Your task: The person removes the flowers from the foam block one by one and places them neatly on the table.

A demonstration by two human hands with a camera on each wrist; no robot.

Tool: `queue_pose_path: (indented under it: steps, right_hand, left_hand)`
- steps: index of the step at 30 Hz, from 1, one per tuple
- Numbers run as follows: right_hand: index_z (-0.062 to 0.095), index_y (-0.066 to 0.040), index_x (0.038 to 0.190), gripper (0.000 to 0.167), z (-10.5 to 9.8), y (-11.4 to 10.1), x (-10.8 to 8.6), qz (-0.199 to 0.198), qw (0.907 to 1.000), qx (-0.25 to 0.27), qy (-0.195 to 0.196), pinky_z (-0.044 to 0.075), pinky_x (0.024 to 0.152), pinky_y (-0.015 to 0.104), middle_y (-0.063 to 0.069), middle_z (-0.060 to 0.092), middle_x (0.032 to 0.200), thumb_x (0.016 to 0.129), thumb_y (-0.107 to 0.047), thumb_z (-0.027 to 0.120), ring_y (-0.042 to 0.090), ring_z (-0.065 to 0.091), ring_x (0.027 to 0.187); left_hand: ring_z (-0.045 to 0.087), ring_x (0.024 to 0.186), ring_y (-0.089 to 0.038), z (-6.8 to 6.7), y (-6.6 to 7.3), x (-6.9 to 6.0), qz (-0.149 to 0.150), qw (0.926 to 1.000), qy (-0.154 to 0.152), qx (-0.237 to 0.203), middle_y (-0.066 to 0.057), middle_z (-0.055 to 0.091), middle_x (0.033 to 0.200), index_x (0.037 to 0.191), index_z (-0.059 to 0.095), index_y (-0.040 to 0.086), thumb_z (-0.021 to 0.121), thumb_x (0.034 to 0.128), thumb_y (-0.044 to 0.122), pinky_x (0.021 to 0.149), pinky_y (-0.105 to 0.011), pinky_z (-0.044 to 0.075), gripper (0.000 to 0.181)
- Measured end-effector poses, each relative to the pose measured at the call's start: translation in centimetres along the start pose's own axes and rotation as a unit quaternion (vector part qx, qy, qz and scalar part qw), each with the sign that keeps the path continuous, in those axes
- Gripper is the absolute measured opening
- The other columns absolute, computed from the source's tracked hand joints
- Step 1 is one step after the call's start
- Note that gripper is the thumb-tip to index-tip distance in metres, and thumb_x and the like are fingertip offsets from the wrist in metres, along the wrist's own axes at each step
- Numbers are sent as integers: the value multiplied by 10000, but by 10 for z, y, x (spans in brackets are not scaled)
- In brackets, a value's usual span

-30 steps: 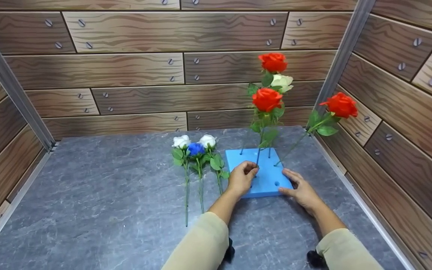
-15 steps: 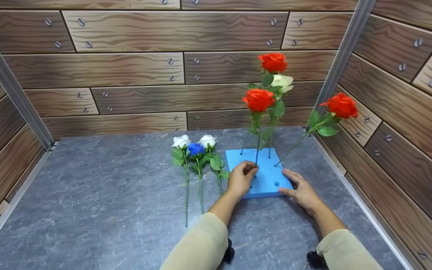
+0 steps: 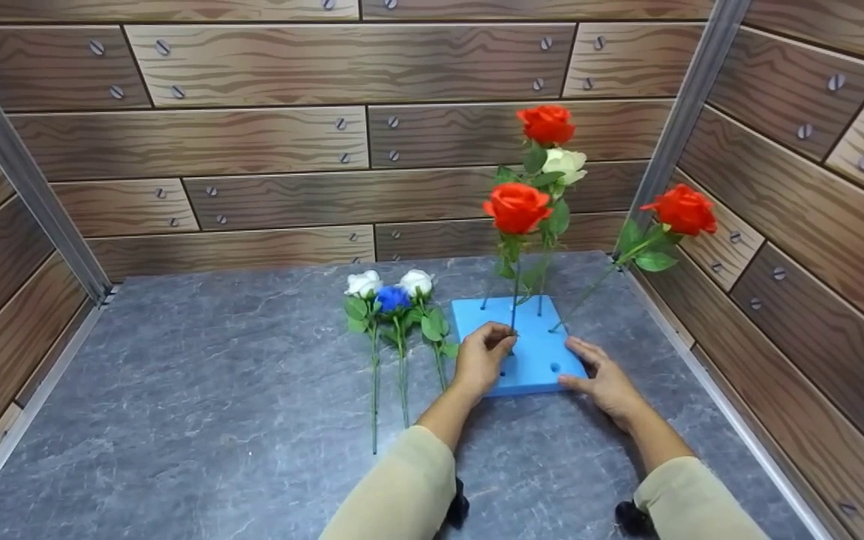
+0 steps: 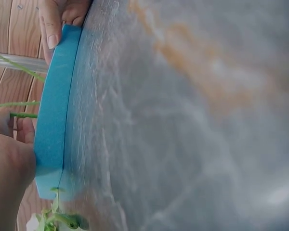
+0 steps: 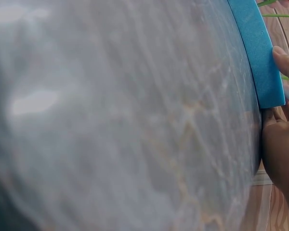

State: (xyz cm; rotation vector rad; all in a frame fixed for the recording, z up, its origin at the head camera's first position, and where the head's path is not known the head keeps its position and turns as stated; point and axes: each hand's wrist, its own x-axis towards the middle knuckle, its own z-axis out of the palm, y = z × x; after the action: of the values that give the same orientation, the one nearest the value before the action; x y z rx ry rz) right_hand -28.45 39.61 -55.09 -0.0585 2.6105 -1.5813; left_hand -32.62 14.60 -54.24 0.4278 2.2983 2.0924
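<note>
My left hand (image 3: 481, 360) pinches the lower stem of a red rose (image 3: 517, 208) above the blue foam block (image 3: 533, 352). That stem stands nearly upright, its lower end at a hole in the block. At the block's right edge, my right hand (image 3: 606, 381) rests with thumb and fingers spread along the side. Behind, another red rose (image 3: 547, 124) and a cream rose (image 3: 565, 166) stand in the block, and a third red rose (image 3: 681, 211) leans right from it. The left wrist view shows the left hand (image 4: 12, 159) beside the block (image 4: 55, 106).
Left of the block, two white roses (image 3: 364, 283) (image 3: 416, 283) and a blue flower (image 3: 392, 298) lie on the grey marbled table (image 3: 214, 390), stems toward me. Wood-patterned walls (image 3: 252, 142) enclose the back and sides. An unfilled hole (image 3: 555, 367) shows near the block's front right.
The pinched red rose's head has shifted slightly left, and its stem stands more upright. Both hands have stayed almost in place, and the block has not visibly moved.
</note>
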Motion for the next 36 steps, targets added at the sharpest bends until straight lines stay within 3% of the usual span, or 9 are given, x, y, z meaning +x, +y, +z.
queue_pose_path:
  steps: [10,14,21,26,32,36]
  right_hand:
    - [323,-8,1688,852,0,3,0,-93,9998,133,-67,188,1385,578,214,182,1800,998,-165,799,442,108,1694]
    - [328,-9,1686,848,0,3,-1,-77,9999,123,-52,189,1385,594,213,184,1799,997,-161,799,449,105,1691]
    - [348,-8,1678,843,-1,3,-1,-173,9998,24,5,173,1386,601,223,214,1790,992,-178,808,455,114,1687]
    - [339,-20,1685,848,-4,3,-2,-205,9997,-106,9,192,1374,609,217,214,1789,998,-199,804,451,131,1684]
    - [330,-9,1685,833,-5,2,-3,-260,9996,-72,-17,198,1370,581,218,206,1788,1009,-166,789,437,139,1687]
    - [328,-13,1687,838,-2,2,-3,-217,9997,73,-68,189,1384,562,218,195,1793,1006,-161,792,433,124,1692]
  left_hand:
    - [707,982,-52,1,-2,-1,108,9998,159,-46,-85,800,1139,1175,779,45,713,1060,155,854,-221,623,172]
    - [723,999,-69,1,-2,-1,47,9997,170,-184,-98,804,1164,1192,774,24,709,1060,142,900,-281,653,188]
    - [735,1008,-79,2,-4,-2,-77,9993,321,-201,-75,807,1162,1167,790,111,706,1059,150,920,-323,664,142]
    - [748,1071,-116,4,-1,-1,-184,9954,514,-784,-75,803,1198,1230,777,51,721,1050,150,947,-307,671,213]
    - [748,1078,-129,2,0,1,-299,9831,802,-1618,-129,783,1207,1280,736,-34,720,1056,150,981,-339,672,291]
    - [749,1039,-152,-5,-1,0,-257,9769,950,-1895,-144,762,1160,1263,730,-37,712,1057,124,996,-372,671,262]
